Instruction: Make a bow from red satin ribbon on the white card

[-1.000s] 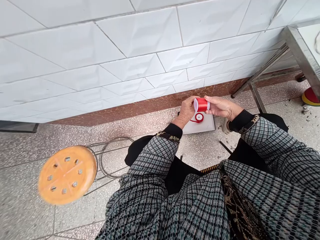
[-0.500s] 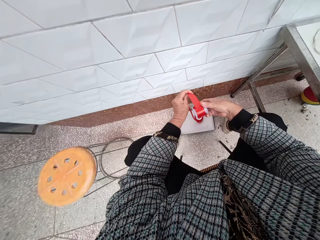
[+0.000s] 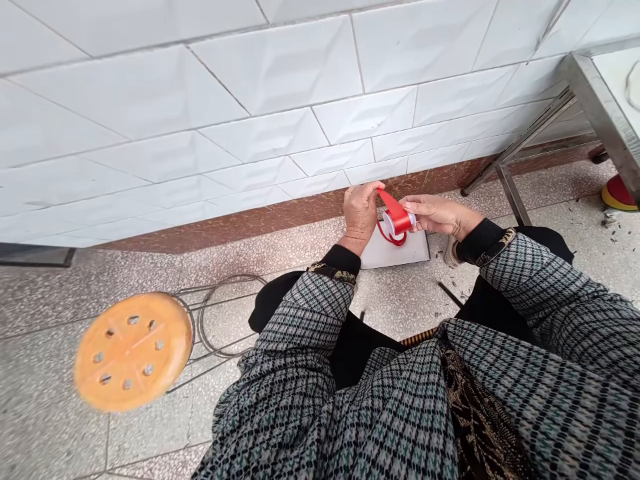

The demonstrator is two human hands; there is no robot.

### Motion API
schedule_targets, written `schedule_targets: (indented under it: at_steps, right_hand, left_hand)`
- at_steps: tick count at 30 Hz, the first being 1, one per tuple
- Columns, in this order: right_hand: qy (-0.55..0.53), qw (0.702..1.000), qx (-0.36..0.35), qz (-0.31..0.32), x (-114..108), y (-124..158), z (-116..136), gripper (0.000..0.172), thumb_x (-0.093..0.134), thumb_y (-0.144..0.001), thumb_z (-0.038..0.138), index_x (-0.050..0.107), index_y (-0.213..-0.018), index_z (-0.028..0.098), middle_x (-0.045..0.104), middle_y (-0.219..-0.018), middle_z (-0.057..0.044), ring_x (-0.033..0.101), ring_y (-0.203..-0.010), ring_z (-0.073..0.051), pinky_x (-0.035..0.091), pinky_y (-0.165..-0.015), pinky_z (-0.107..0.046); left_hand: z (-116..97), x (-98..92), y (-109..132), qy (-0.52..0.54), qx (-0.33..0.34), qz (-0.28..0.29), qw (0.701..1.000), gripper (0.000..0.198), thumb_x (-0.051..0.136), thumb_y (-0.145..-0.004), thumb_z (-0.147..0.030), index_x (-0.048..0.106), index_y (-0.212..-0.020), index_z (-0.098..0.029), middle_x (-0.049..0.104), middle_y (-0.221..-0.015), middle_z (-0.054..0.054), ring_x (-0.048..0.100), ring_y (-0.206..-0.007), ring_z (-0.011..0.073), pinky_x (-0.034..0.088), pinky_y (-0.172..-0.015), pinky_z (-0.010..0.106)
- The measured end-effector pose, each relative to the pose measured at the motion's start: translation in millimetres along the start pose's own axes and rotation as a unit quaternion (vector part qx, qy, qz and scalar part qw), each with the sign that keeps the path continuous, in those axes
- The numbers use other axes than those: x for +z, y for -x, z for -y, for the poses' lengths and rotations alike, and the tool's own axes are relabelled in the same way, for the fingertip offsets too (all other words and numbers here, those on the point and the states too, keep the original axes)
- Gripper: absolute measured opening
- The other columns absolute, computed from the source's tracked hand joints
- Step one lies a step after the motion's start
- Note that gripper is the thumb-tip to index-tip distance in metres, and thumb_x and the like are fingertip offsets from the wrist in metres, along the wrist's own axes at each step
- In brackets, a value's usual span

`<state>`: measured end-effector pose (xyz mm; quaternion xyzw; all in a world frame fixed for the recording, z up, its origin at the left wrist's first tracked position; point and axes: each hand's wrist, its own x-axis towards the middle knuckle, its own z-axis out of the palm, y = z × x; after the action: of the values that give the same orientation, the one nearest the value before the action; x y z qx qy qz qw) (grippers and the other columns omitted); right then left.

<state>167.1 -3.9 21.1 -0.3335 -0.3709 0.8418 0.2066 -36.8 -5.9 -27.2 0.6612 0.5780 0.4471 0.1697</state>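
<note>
Red ribbon [image 3: 388, 201] stretches between my two hands, running from a small white spool wound with red ribbon [image 3: 399, 221]. My left hand [image 3: 361, 212] is closed, pinching the ribbon between thumb and fingers. On the other side, my right hand [image 3: 434, 215] grips the spool at its right end, thumb on top. A loop of ribbon hangs beneath the spool. Below the hands a white flat box or board [image 3: 415, 250] lies on the floor, partly covered by the hands and spool.
At the left stands an orange round stool [image 3: 133, 353] with a wire frame. A white tiled wall [image 3: 280, 73] rises ahead. To the right is a metal-framed table [image 3: 595, 107], with a red and yellow object [image 3: 623, 193] beneath it. Dark scraps lie on the floor.
The ribbon between my hands has twisted and looks narrower near my left fingers. Both hands keep their hold and have barely moved.
</note>
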Motion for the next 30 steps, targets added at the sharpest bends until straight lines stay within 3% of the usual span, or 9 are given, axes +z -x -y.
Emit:
schedule_targets:
  at_steps: [5, 10, 15, 18, 22, 26, 30]
  right_hand:
    - [-0.024, 0.999, -0.042, -0.020, 7, 3, 4, 0.048, 0.096, -0.071, 0.044, 0.065, -0.096, 0.017, 0.068, -0.081, -0.001, 0.065, -0.070, -0.012, 0.058, -0.061, -0.023]
    - [-0.042, 0.996, -0.071, -0.046, 8, 3, 6, 0.049, 0.095, -0.071, 0.039, 0.070, -0.109, 0.019, 0.074, -0.098, -0.004, 0.067, -0.076, -0.013, 0.059, -0.060, -0.022]
    - [-0.036, 0.994, -0.069, -0.074, 2, 1, 10, 0.036, 0.089, -0.080, 0.037, 0.074, -0.105, 0.016, 0.074, -0.092, -0.006, 0.066, -0.075, -0.012, 0.057, -0.057, -0.020]
    - [-0.030, 0.993, -0.066, -0.094, -3, 0, 13, 0.029, 0.086, -0.085, 0.035, 0.074, -0.102, 0.014, 0.074, -0.089, -0.007, 0.067, -0.076, -0.013, 0.058, -0.057, -0.020]
    - [-0.022, 0.991, -0.049, -0.119, -7, -1, 14, 0.026, 0.083, -0.088, 0.036, 0.073, -0.101, 0.016, 0.074, -0.091, -0.008, 0.068, -0.079, -0.015, 0.060, -0.059, -0.023]
    - [0.002, 0.991, -0.066, -0.117, -6, -2, 12, 0.032, 0.082, -0.088, 0.041, 0.071, -0.105, 0.016, 0.073, -0.093, -0.008, 0.068, -0.083, -0.016, 0.061, -0.065, -0.026]
    - [0.046, 0.987, -0.114, -0.100, -1, 0, 11, 0.037, 0.085, -0.084, 0.041, 0.071, -0.110, 0.019, 0.073, -0.099, -0.007, 0.067, -0.089, -0.016, 0.060, -0.073, -0.027]
  left_hand:
    - [2, 7.8, 7, -0.031, -0.010, 0.030, 0.999, 0.025, 0.055, -0.099, -0.018, 0.079, -0.097, -0.028, 0.081, -0.101, 0.003, 0.068, -0.096, 0.0220, 0.047, -0.103, 0.041]
    - [1, 12.6, 14, -0.024, -0.027, 0.073, 0.997, 0.027, 0.063, -0.088, -0.011, 0.080, -0.103, -0.025, 0.080, -0.103, 0.007, 0.066, -0.103, 0.0249, 0.051, -0.099, 0.040]
    - [-4, 17.9, 14, 0.116, -0.077, 0.135, 0.981, 0.018, 0.063, -0.085, -0.013, 0.080, -0.087, -0.019, 0.077, -0.080, 0.004, 0.068, -0.082, 0.0207, 0.053, -0.085, 0.033]
    - [-9, 20.0, 12, 0.219, -0.123, 0.162, 0.954, 0.018, 0.063, -0.089, -0.024, 0.079, -0.086, -0.018, 0.077, -0.079, 0.002, 0.067, -0.079, 0.0192, 0.053, -0.082, 0.032]
    - [-14, 19.5, 11, 0.300, -0.171, 0.218, 0.913, 0.013, 0.074, -0.080, -0.029, 0.079, -0.081, -0.017, 0.078, -0.080, 0.002, 0.068, -0.079, 0.0200, 0.053, -0.083, 0.033]
    - [-16, 19.1, 10, 0.316, -0.195, 0.208, 0.905, 0.012, 0.081, -0.072, -0.025, 0.077, -0.081, -0.017, 0.077, -0.083, 0.003, 0.068, -0.085, 0.0203, 0.052, -0.088, 0.034]
    - [-17, 18.0, 8, 0.277, -0.190, 0.165, 0.927, 0.015, 0.081, -0.068, -0.016, 0.075, -0.082, -0.018, 0.075, -0.088, 0.003, 0.067, -0.088, 0.0196, 0.052, -0.089, 0.033]
